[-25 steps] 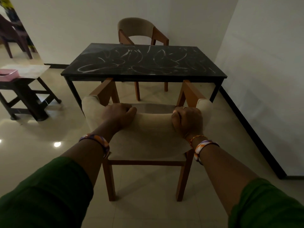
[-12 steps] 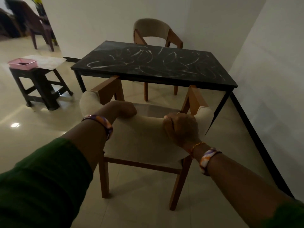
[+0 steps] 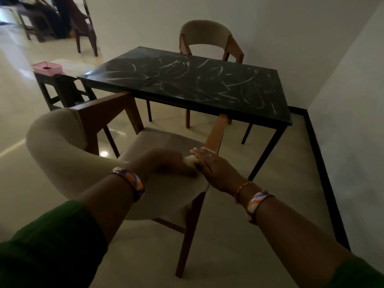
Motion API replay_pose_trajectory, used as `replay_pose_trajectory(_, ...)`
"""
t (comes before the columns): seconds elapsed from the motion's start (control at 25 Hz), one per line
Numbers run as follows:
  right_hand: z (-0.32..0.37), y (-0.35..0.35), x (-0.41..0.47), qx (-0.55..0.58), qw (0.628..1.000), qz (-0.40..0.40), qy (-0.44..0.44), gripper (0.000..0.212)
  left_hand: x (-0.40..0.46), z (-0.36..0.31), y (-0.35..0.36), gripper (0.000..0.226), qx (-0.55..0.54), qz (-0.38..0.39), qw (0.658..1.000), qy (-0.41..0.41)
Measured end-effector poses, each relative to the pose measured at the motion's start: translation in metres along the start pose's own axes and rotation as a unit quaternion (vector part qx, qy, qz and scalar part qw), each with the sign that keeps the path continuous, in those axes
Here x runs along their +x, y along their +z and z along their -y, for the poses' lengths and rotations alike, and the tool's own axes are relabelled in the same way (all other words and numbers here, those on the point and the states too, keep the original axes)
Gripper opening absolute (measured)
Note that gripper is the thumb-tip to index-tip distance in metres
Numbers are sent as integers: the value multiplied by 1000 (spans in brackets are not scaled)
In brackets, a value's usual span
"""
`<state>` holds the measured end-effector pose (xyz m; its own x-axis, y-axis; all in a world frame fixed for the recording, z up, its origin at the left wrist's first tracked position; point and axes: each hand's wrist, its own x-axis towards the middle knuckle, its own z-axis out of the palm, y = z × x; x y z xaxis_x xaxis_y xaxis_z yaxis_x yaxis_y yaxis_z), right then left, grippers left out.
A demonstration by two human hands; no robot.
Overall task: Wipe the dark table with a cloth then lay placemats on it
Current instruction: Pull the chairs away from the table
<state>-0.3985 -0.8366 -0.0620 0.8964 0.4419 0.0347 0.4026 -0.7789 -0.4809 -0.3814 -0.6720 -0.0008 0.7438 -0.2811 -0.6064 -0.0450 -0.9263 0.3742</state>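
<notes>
the dark table (image 3: 187, 84) stands ahead of me, smeared with pale swirls, far of the near chair (image 3: 68, 154). my left hand (image 3: 166, 163) curls over the chair's padded back, gripping it; my right hand (image 3: 214, 169) rests flat beside it, fingers straight. a pink tray (image 3: 47, 68) sits on a stool (image 3: 62, 90) left of the table; another chair (image 3: 207, 36) stands at the far side.

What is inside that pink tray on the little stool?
The pink tray sits on the dark stool left of the table. A small dark patch shows inside it; what it is cannot be told. The near wall hides part of its floor.
</notes>
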Motion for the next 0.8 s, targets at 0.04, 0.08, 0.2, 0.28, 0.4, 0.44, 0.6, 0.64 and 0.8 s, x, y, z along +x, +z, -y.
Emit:
replay_pose_trajectory(0.04,-7,-4,6,8,1000,16,-9,45,6,-5,0,57,-12,6,1000,-22)
replay_pose_trajectory(0.08,-14,-6,12,19,999,33,-15,45,12,-10,0,63,-16,9,999,-39)
replay_pose_trajectory(0.2,-39,-12,26,79,994,72,-29,44,38,-29,3,75,-9,10,999,-34)
replay_pose_trajectory(0.28,-56,-13,32,97,991,76,-55,46,57,-44,6,67,16,-7,1000,8)
replay_pose_trajectory(0.4,-95,-26,56,18,989,110,-100,49,97,-61,4,55,28,-53,998,19)
replay_pose_trajectory(0.44,-111,-32,67,-5,985,127,-117,50,109,-67,-1,55,32,-53,998,-1)
replay_pose_trajectory(0.6,-177,-69,113,-146,944,176,-238,65,179,-89,-43,56,82,45,988,-123)
replay_pose_trajectory(0.64,-192,-80,126,-187,926,189,-268,66,199,-98,-55,54,102,66,981,-152)
replay_pose_trajectory(0.8,-247,-144,178,-202,933,190,-230,39,273,-164,-110,32,76,28,991,-109)
